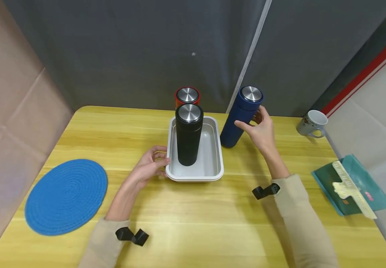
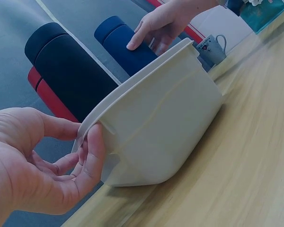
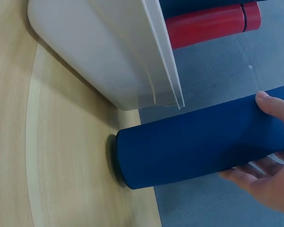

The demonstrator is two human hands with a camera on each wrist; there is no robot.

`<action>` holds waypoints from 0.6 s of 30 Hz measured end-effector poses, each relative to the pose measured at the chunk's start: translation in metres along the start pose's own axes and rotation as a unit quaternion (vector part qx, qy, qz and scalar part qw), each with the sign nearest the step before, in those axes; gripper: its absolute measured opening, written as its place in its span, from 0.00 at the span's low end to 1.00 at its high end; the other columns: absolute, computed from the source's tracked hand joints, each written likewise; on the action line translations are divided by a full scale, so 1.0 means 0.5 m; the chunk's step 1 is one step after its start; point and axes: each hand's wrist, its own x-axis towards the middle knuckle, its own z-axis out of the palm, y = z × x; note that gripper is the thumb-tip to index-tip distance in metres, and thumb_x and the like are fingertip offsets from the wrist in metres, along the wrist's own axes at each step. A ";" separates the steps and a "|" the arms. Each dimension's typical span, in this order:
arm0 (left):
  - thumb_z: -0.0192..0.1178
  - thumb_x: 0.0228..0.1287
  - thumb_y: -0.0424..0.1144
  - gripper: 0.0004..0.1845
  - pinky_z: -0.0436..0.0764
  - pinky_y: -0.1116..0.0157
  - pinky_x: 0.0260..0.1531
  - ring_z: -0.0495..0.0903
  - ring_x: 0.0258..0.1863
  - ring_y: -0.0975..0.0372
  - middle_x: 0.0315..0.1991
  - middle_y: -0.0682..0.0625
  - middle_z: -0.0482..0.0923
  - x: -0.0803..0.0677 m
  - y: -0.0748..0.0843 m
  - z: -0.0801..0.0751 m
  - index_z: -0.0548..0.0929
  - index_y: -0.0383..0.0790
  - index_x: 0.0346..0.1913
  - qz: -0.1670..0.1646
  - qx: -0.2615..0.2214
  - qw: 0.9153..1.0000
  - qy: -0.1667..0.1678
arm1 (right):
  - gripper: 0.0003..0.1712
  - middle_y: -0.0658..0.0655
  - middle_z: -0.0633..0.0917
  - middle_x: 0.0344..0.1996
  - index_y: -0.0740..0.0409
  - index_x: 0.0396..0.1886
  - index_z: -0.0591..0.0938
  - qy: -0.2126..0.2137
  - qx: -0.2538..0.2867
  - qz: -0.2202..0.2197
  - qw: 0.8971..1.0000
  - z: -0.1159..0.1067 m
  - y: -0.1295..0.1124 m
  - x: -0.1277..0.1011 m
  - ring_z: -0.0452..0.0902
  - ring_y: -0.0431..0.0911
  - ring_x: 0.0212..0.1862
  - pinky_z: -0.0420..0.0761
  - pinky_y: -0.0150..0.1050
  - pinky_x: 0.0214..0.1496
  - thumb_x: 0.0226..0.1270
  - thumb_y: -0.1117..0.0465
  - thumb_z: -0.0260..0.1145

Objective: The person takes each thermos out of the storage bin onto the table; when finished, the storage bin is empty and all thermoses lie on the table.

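Left hand (image 1: 147, 167): loosely curled fingers pinch the tray (image 1: 213, 173) rim, mid-desk.
Right hand (image 1: 261, 130): thumb and fingers wrap the blue flask (image 1: 238, 119), standing right of the tray.
Black flask (image 1: 188, 136): upright inside the tray.

Light was bright and even from above; shadows were soft, glare lay on the table (image 1: 186, 219), and wrist views were slightly blurred.

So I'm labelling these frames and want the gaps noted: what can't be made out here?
- Red flask: head view, lower body hidden behind the black flask.
- Mug print: too small to read.
- Right hand: right wrist view, cut off by the frame edge.
- Blue flask top: out of frame there.
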 end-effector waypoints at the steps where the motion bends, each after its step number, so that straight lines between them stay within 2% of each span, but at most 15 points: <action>1: 0.55 0.66 0.25 0.26 0.84 0.62 0.29 0.76 0.34 0.55 0.52 0.33 0.68 0.000 -0.001 -0.001 0.61 0.30 0.64 -0.001 0.000 1.000 0.002 | 0.40 0.60 0.77 0.55 0.58 0.66 0.69 0.000 -0.001 -0.001 1.000 0.002 0.003 0.003 0.75 0.51 0.55 0.79 0.43 0.55 0.53 0.61 0.76; 8: 0.55 0.66 0.25 0.26 0.83 0.63 0.27 0.76 0.34 0.56 0.51 0.34 0.68 -0.002 -0.006 -0.003 0.61 0.30 0.65 -0.004 -0.004 1.000 0.014 | 0.42 0.61 0.76 0.57 0.60 0.67 0.68 -0.013 -0.004 0.010 1.000 0.014 0.007 0.010 0.74 0.53 0.56 0.78 0.46 0.56 0.53 0.62 0.76; 12: 0.55 0.66 0.24 0.26 0.83 0.63 0.27 0.76 0.32 0.58 0.51 0.33 0.69 -0.003 -0.010 -0.003 0.61 0.29 0.64 0.001 -0.003 1.000 0.013 | 0.40 0.65 0.75 0.57 0.65 0.67 0.67 -0.019 0.001 0.014 1.000 0.014 -0.022 -0.004 0.73 0.56 0.56 0.78 0.48 0.57 0.55 0.66 0.74; 18: 0.54 0.66 0.25 0.26 0.82 0.65 0.26 0.76 0.33 0.56 0.50 0.34 0.68 -0.004 -0.010 -0.007 0.60 0.29 0.65 0.004 -0.001 1.000 0.018 | 0.38 0.67 0.75 0.57 0.68 0.66 0.67 -0.029 0.000 0.009 1.000 0.018 -0.053 -0.017 0.73 0.58 0.56 0.77 0.49 0.58 0.56 0.67 0.72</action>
